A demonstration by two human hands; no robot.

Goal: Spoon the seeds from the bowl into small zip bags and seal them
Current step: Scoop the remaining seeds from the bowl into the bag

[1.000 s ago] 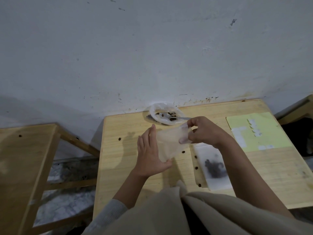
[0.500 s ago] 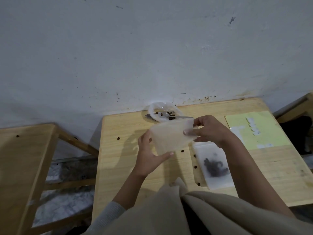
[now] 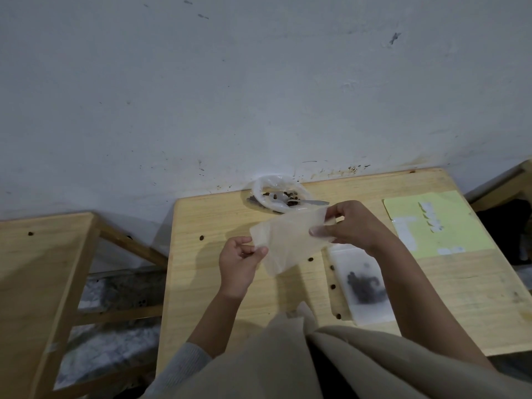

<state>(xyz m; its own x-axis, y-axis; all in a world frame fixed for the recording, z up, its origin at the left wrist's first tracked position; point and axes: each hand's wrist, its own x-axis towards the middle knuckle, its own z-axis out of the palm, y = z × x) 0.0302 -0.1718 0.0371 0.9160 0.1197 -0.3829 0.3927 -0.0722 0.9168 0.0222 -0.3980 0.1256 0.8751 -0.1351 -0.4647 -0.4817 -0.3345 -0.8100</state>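
Note:
An empty translucent zip bag point(image 3: 288, 240) is held in the air above the wooden table point(image 3: 207, 272). My left hand point(image 3: 237, 264) pinches its lower left edge. My right hand point(image 3: 351, 226) pinches its upper right end. Behind the bag, against the wall, a white bowl point(image 3: 266, 187) holds dark seeds point(image 3: 283, 195), and a spoon point(image 3: 315, 202) lies in it with the handle pointing right. A filled bag of dark seeds point(image 3: 364, 286) lies flat on the table to the right of my hands.
A yellow-green sheet with white labels point(image 3: 431, 223) lies at the table's far right. A few loose seeds point(image 3: 333, 286) dot the tabletop. A second wooden table point(image 3: 31, 277) stands to the left across a gap. Beige cloth point(image 3: 288, 361) covers my lap.
The bag has been turned and stretched out sideways between my hands. My left hand slid from behind the bag to its lower left edge; my right hand stays at the upper right end.

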